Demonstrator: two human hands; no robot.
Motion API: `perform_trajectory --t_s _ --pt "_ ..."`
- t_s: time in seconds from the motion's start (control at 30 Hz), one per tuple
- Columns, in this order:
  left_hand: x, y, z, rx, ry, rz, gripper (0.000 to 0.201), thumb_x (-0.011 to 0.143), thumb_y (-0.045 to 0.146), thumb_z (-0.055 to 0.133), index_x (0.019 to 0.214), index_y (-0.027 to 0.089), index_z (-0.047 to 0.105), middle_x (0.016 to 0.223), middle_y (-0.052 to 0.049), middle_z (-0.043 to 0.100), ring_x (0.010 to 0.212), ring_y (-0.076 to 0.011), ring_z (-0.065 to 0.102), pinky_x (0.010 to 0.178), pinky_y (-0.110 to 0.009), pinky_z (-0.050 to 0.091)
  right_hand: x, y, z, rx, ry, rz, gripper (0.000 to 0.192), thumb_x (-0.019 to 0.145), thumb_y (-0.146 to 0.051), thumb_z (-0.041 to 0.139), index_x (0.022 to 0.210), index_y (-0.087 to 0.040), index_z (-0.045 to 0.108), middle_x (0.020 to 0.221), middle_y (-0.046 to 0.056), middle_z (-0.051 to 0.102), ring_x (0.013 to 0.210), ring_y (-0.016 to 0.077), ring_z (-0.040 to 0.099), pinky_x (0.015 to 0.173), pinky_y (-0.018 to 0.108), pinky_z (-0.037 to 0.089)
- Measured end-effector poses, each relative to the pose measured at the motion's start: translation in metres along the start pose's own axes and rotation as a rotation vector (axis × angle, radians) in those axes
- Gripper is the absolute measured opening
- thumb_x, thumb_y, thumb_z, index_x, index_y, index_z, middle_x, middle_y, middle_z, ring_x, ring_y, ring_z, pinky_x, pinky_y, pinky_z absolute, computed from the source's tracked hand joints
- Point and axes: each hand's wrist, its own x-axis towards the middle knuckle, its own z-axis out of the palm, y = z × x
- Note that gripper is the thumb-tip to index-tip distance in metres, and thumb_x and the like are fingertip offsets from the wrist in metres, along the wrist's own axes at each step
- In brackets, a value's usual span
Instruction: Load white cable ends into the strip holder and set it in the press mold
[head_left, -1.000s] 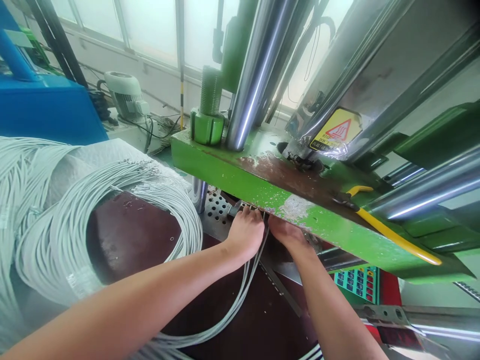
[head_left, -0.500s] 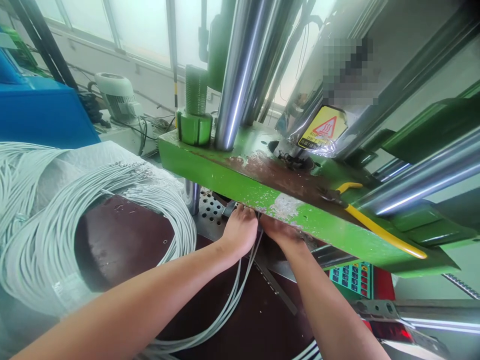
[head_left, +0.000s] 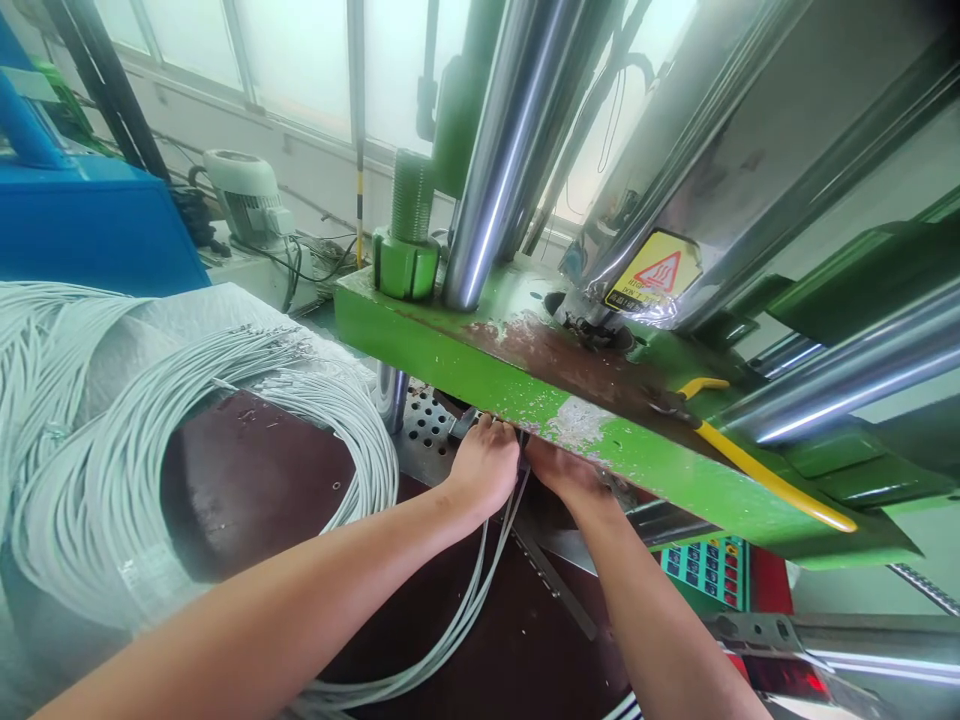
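Both of my hands reach in under the front edge of a green machine plate (head_left: 480, 365). My left hand (head_left: 489, 465) is closed, its knuckles up, beside a small metal piece (head_left: 463, 424); what its fingers hold is hidden. Close to its right, my right hand (head_left: 559, 468) goes into shadow below the plate, so its fingers do not show. Several thin white cables (head_left: 480, 590) rise from the dark brown tabletop (head_left: 450, 665) to the gap between my hands. A perforated metal plate (head_left: 426, 425) lies just left of them.
Large coils of white cable (head_left: 97, 490) lie on the left. A yellow handle (head_left: 772, 475) sticks out over the plate's right side. Under it is a button panel (head_left: 705, 572). A hot-surface warning label (head_left: 656, 270) hangs above. A flat metal strip (head_left: 559, 590) lies on the tabletop.
The camera has shifted slightly, so the scene sits a little to the right and lower. Both hands stay in about the same place under the plate.
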Motion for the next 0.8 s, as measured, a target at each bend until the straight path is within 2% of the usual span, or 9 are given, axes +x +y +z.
perform_trajectory --t_s 0.03,0.1,0.23,0.43,0.6,0.8 --pt "0.001 -0.001 0.0 -0.002 0.006 0.0 0.029 0.073 -0.002 0.047 0.093 0.008 0.066 0.088 -0.012 0.069 0.089 -0.0244 0.062 0.083 -0.035 0.05 0.0 0.0 -0.001 -0.011 -0.001 -0.006 0.03 0.092 -0.042 0.053 0.104 -0.015 0.061 0.1 0.005 0.066 0.083 0.0165 0.064 0.076 0.036 0.053" --pt "0.003 -0.001 0.0 0.001 0.022 -0.002 0.028 0.074 -0.001 0.047 0.094 0.008 0.066 0.089 -0.013 0.069 0.089 -0.0247 0.062 0.083 -0.035 0.05 -0.001 0.001 -0.003 0.011 -0.097 -0.079 0.029 0.093 -0.041 0.053 0.105 -0.016 0.061 0.103 0.005 0.066 0.086 0.0169 0.064 0.078 0.037 0.053" --pt "0.004 0.005 -0.003 0.033 0.036 0.031 0.026 0.078 0.001 0.045 0.091 0.009 0.067 0.087 -0.014 0.068 0.087 -0.0264 0.061 0.086 -0.04 0.047 -0.008 0.007 -0.01 0.039 -0.238 -0.182 0.022 0.091 -0.032 0.058 0.101 -0.014 0.064 0.096 0.005 0.068 0.081 0.0158 0.065 0.075 0.035 0.053" --pt "-0.001 0.021 0.002 0.077 0.003 0.121 0.023 0.079 0.003 0.046 0.09 0.008 0.066 0.085 -0.015 0.068 0.087 -0.0271 0.061 0.084 -0.041 0.047 -0.017 0.017 -0.012 0.084 -0.382 -0.204 0.014 0.091 -0.024 0.058 0.093 -0.013 0.064 0.089 0.003 0.069 0.075 0.0139 0.065 0.07 0.032 0.054" --pt "0.0 0.022 0.01 0.079 -0.009 0.092 0.023 0.079 0.002 0.045 0.089 0.005 0.066 0.085 -0.015 0.067 0.088 -0.0275 0.061 0.083 -0.039 0.047 -0.02 0.017 -0.006 0.097 -0.439 -0.173 0.016 0.091 -0.027 0.058 0.092 -0.013 0.063 0.087 0.002 0.067 0.073 0.0132 0.064 0.068 0.031 0.054" --pt "0.002 0.022 0.011 0.058 -0.007 0.07 0.02 0.079 0.004 0.048 0.086 0.006 0.067 0.086 -0.015 0.068 0.087 -0.0268 0.062 0.084 -0.038 0.047 -0.022 0.014 -0.008 0.131 -0.427 -0.156 0.02 0.091 -0.032 0.057 0.097 -0.013 0.062 0.092 0.003 0.066 0.076 0.0141 0.064 0.07 0.032 0.054"
